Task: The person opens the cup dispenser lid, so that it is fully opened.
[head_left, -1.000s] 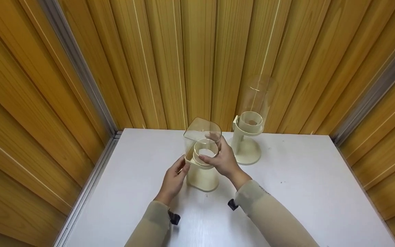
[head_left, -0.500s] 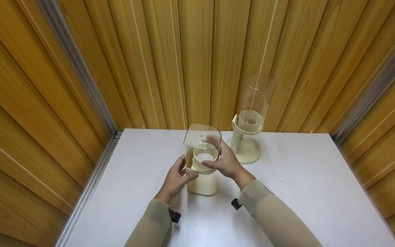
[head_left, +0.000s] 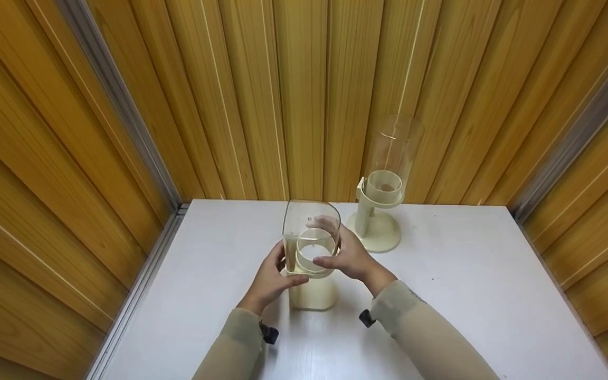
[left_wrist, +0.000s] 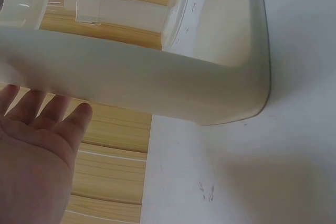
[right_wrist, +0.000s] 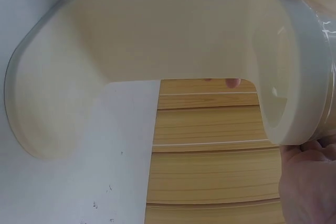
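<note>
In the head view, a cream stand point(head_left: 314, 294) with a ring at its top stands upright in the middle of the white table, a clear open-topped container point(head_left: 312, 211) set in the ring. My left hand point(head_left: 269, 277) grips the stand's upper left, thumb across the front just under the ring and fingers behind. My right hand point(head_left: 351, 253) curls round the right side of the clear container at ring height; its far fingers show through the plastic. The right wrist view shows the column point(right_wrist: 173, 30) and ring point(right_wrist: 299, 72) from the side, with my right palm at the ring.
A second cream stand point(head_left: 383, 235) with a tall clear container point(head_left: 396, 140) stands behind my right hand, near the back edge of the white table point(head_left: 467, 295). Wood-patterned panels point(head_left: 304, 105) rise behind and on both sides, with metal posts at the corners.
The held stand has turned so its flat side faces the front, and has come slightly nearer. My left thumb has shifted rightward across its front; my right hand has followed the turn.
</note>
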`<state>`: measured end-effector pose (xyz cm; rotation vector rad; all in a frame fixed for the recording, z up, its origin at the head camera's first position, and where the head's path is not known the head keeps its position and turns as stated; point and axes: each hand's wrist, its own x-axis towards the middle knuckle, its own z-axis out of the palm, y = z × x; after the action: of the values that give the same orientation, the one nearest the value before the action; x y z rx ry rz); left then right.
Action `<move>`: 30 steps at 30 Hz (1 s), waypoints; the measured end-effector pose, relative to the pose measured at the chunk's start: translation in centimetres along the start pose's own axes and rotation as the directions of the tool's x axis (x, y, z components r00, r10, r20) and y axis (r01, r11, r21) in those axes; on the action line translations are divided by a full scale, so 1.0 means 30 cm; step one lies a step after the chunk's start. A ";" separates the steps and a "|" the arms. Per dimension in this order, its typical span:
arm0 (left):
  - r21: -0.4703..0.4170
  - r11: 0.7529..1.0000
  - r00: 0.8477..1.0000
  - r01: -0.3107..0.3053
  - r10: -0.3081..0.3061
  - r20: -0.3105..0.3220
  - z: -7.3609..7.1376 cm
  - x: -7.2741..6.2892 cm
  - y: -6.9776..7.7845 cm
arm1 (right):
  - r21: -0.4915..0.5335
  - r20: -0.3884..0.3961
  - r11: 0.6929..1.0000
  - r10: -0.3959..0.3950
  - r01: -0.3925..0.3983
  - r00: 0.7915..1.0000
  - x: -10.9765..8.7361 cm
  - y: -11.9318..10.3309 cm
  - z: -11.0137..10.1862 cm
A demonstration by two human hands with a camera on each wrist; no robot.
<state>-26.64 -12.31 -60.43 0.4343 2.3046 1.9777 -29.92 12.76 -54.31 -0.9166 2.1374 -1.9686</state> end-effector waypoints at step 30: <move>-0.162 0.987 0.996 -0.025 0.038 0.077 0.038 -0.019 -0.064 | 0.022 -0.063 0.999 0.040 -0.038 0.997 -0.111 0.001 0.053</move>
<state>-26.14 -11.61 -62.56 0.5288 2.0845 2.0997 -26.52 12.97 -55.67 -0.8133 2.1462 -2.0240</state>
